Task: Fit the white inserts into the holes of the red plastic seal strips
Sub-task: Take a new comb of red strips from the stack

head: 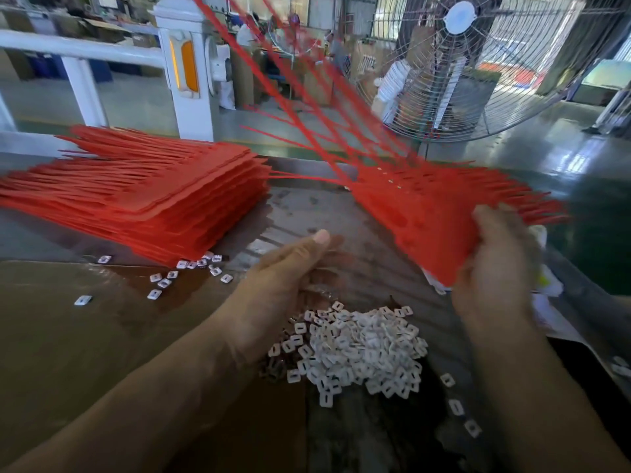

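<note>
My right hand grips the near edge of a bundle of red seal strips, lifted off the table with their thin tails fanning up and away, blurred. Some white inserts show in holes along the bundle. My left hand hovers just above the table beside the bundle, fingers loosely curled and blurred; whether it holds inserts is unclear. A heap of white square inserts lies on the dark table below both hands. A tall stack of red seal strips rests at the left.
Several loose inserts are scattered by the stack's near corner and at the right of the heap. A large caged fan stands beyond the table's far edge. A white post and rail stand at the back left.
</note>
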`<state>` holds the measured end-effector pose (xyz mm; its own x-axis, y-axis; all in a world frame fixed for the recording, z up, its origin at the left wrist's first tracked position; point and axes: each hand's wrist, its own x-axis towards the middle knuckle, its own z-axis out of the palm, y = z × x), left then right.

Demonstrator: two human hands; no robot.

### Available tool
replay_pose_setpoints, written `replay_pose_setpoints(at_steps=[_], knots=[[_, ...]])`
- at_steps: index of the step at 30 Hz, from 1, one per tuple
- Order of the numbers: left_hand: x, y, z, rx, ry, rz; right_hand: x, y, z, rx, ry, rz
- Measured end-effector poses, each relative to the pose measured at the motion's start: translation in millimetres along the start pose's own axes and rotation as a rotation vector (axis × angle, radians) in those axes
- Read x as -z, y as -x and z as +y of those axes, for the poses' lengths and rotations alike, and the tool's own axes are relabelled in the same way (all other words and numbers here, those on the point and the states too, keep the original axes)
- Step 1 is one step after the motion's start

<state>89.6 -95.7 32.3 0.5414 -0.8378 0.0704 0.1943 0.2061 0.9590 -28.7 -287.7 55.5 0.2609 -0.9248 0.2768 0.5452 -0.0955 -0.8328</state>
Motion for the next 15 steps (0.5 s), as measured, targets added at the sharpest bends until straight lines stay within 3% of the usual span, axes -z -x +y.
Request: replay_pose_setpoints(at_steps=[5, 10, 13, 15], knots=[[10, -4, 2, -0.095, 0.045, 0.160, -20, 39, 29, -0.026, 0.205, -0.347], [21, -5, 2, -0.176, 0.054, 0.070, -18, 37, 20, 0.003, 0.038, -0.457], [29, -6, 7, -0.244, -0.083, 0.012, -19, 37, 11, -0.185, -0.152, -0.518], [36, -6, 12, -0.269, -0.153, -0.061, -19, 33, 6, -0.278, -0.131, -0.451]])
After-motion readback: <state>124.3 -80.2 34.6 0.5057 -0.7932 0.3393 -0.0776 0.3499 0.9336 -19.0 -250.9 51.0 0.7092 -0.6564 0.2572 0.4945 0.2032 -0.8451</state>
